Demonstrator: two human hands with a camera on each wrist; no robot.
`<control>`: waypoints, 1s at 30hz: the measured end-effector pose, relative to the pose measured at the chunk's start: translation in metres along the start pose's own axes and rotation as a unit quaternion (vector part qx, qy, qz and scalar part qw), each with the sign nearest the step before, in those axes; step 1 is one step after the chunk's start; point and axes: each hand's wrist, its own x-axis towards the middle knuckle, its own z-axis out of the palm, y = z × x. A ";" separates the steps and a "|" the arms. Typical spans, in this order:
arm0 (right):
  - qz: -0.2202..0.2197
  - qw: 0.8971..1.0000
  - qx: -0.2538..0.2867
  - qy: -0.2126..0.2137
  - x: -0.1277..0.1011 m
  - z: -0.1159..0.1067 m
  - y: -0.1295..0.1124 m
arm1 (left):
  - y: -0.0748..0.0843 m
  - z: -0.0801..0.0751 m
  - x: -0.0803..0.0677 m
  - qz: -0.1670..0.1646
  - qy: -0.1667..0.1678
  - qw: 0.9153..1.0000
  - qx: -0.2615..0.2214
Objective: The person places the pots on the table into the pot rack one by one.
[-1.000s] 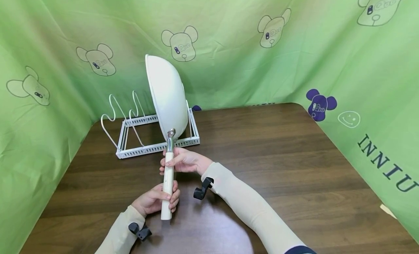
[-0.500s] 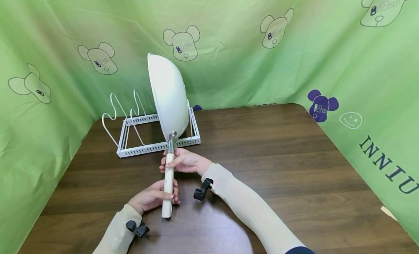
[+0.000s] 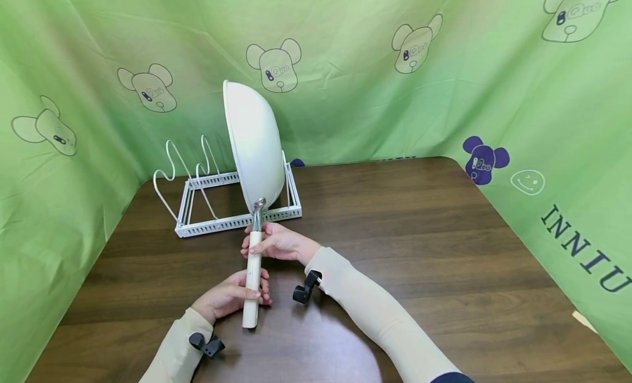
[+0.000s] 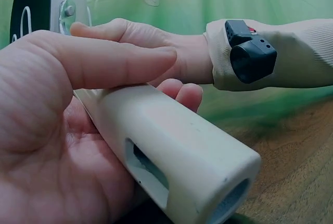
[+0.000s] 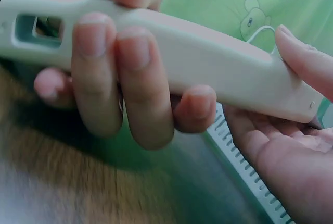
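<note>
My left hand wraps its curled fingers around the lower end of the cream handle of a pan, the thumb lying along the handle's top. My right hand grips the same handle higher up, at the point where the cream sleeve meets the metal neck, its fingers closing from the right side. The pan stands nearly upright on edge just beyond my right hand, its pale rounded underside turned to the right and its rim to the left. Its lower part sits at the right end of a white wire rack, which lies on the bench directly beyond both hands; whether the pan rests fully in a slot I cannot tell. The rack's looped wire dividers rise to the left of the pan, beyond my left hand. In the left wrist view, the open, hollow butt of the handle projects past my palm, with a rectangular slot in its side. Each cream sleeve carries a small black clip near the wrist. Green cloth printed with bear figures encloses the bench on the sides beyond and beside my hands.
</note>
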 end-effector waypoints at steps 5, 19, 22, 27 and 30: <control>-0.005 0.999 -0.043 0.008 -0.004 -0.005 -0.003 | 0.001 0.000 -0.002 0.003 0.017 1.000 0.003; -0.036 0.995 -0.088 0.031 -0.056 -0.039 -0.025 | 0.012 0.004 -0.005 -0.019 0.126 0.987 0.098; -0.044 0.992 -0.112 0.031 -0.071 -0.047 -0.031 | 0.022 0.008 -0.006 -0.041 0.172 0.968 0.177; -0.054 0.980 -0.185 0.047 -0.098 -0.058 -0.042 | 0.040 0.019 -0.003 -0.058 0.237 0.900 0.361; -0.060 0.965 -0.247 0.065 -0.113 -0.062 -0.050 | 0.048 0.027 0.002 -0.043 0.263 0.850 0.454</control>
